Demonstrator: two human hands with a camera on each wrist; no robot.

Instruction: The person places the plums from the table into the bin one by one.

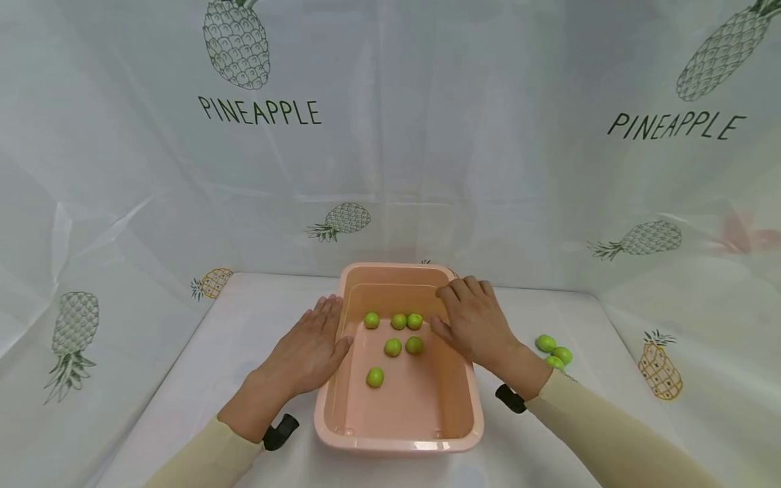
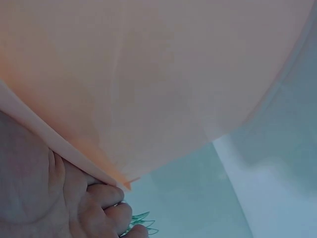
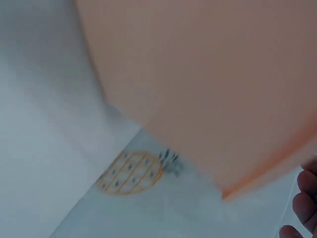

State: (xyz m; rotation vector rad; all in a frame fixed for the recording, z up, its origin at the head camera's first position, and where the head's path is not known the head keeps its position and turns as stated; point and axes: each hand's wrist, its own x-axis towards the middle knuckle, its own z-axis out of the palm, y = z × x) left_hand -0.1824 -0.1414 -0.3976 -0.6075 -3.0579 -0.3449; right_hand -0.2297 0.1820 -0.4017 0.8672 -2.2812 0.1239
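A pink plastic tub [image 1: 396, 444] with several small round green fruits [image 1: 393, 347] in it stands in the middle of the table. Along its left rim lies my left hand [image 1: 311, 346], fingers extended and thumb at the rim. In the left wrist view the palm [image 2: 29, 183] is right up against the tub's rim [image 2: 64, 146]. My right hand [image 1: 478, 325] is over the right rim, its fingers slightly bent and pointing to the far side. The right wrist view shows its fingertips [image 3: 305, 201] beside the tub's rim [image 3: 277, 171], with a gap between them.
Several more green fruits [image 1: 555, 352] lie on the white table cover [image 1: 244, 318] to the right of the tub, close to the right wrist. Behind the table and at both sides hangs a pale sheet [image 1: 415, 135] with pineapple prints.
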